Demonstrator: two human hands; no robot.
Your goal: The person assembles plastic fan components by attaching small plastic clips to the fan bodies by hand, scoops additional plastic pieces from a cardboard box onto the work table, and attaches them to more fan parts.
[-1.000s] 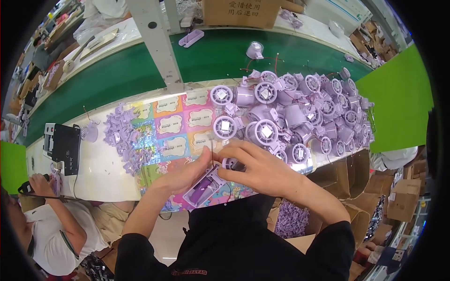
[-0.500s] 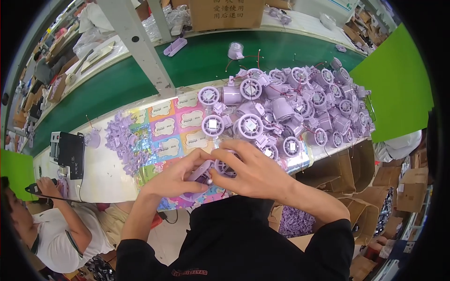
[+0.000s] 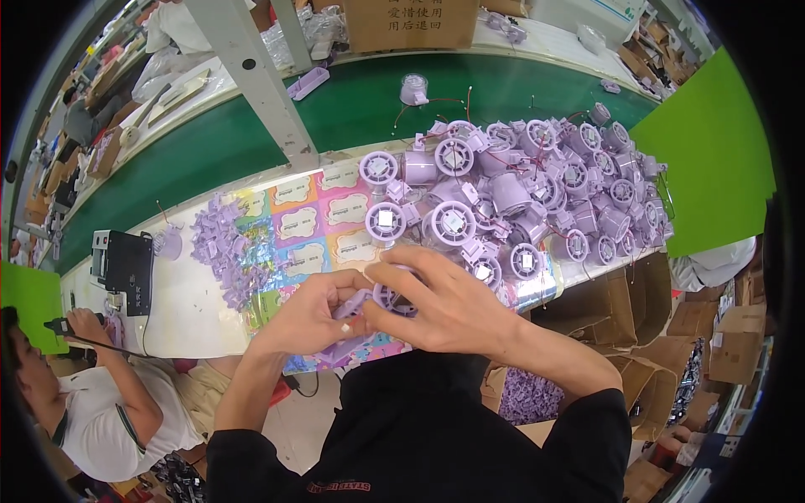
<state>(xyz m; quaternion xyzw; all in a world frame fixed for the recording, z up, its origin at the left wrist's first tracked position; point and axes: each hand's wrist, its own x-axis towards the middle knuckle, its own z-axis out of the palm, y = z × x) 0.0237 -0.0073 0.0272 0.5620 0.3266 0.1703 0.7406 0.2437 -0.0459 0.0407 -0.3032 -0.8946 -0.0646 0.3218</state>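
**A close two-handed fitting**

Just off the near left end of the heap of lilac cups (image 3: 509, 194), the left hand (image 3: 306, 318) pinches a lilac housing (image 3: 355, 299) between thumb and fingers; the right hand (image 3: 444, 303) curls round a slotted round unit (image 3: 384, 300) beside it. Their contact is hidden. The step looks like joining the two; the next move seems to call for steadying the housing and seating the unit squarely.

Bright, fairly even light covered the white surface (image 3: 193, 314), with pale glare on the glossy film (image 3: 538, 283) along its front edge. Shadow darkened the open cardboard box (image 3: 599, 310). Fisheye distortion bowed the green belt (image 3: 360, 109), black vignetting swallowed the corners, and the far-left clutter (image 3: 105, 155) looked soft.
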